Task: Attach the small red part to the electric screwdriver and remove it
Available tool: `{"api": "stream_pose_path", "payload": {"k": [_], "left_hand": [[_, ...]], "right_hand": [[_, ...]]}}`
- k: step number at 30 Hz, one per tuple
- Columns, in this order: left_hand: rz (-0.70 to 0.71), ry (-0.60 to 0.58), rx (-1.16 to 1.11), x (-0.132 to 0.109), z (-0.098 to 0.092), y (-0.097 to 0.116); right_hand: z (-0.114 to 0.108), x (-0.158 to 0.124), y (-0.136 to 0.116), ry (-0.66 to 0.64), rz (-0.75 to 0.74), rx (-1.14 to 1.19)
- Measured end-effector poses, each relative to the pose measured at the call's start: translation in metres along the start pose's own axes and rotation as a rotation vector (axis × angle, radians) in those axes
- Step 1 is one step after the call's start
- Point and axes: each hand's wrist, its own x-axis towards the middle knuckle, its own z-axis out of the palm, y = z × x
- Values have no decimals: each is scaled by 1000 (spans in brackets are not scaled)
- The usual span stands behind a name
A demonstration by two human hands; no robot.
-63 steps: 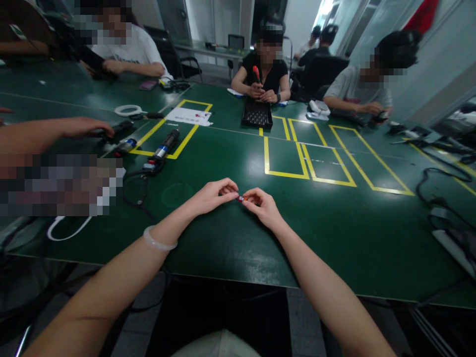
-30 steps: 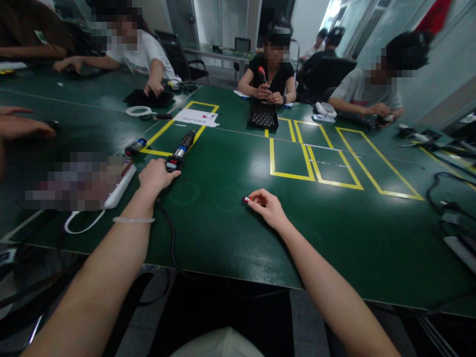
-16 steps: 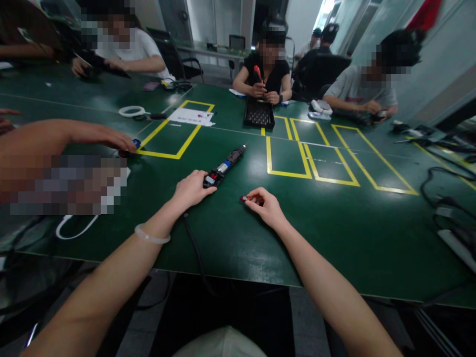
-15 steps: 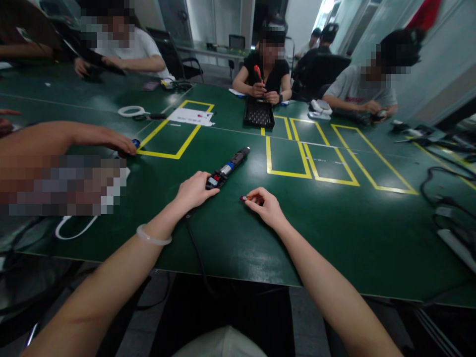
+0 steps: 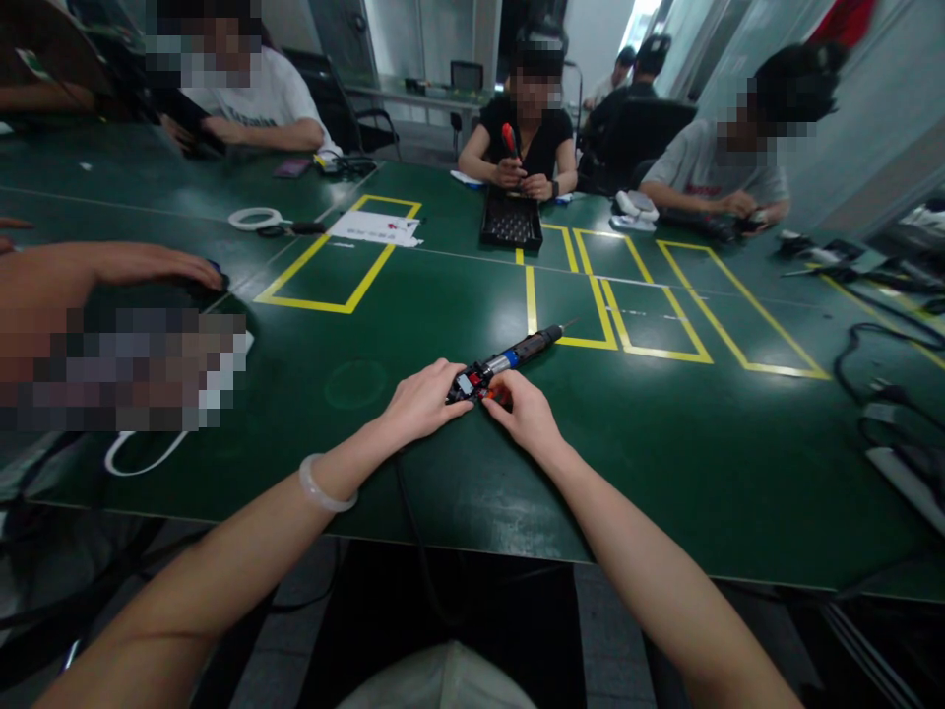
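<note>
A black corded electric screwdriver (image 5: 517, 353) with a blue band lies on the green table (image 5: 443, 463), tip pointing away to the right. My left hand (image 5: 424, 404) is closed round its rear end. My right hand (image 5: 526, 412) is pinched on a small red part (image 5: 496, 394) and presses it against the same end of the tool. The two hands nearly touch. A pale bangle sits on my left wrist. The tool's cable (image 5: 409, 502) runs back over the near table edge.
Yellow tape rectangles (image 5: 635, 315) mark the table. A black tray (image 5: 511, 223) sits before a person opposite. Another person's arm (image 5: 110, 271) reaches in from the left. A white cord (image 5: 140, 458) lies at the left, dark cables (image 5: 878, 394) at the right. Several people sit around.
My left hand dragged the screwdriver from the left yellow rectangle across to the table's middle. It now meets the red part in my right hand, which has stayed in place.
</note>
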Motion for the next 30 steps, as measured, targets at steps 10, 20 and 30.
{"api": "stream_pose_path", "payload": {"k": [10, 20, 30], "left_hand": [[9, -9, 10, 1, 1, -2], [-6, 46, 70, 7, 4, 7], [-24, 63, 131, 9, 6, 2]], "right_hand": [[-5, -3, -7, -46, -70, -210], [1, 3, -2, -28, -105, -164], [-4, 0, -2, -49, -113, -114]]}}
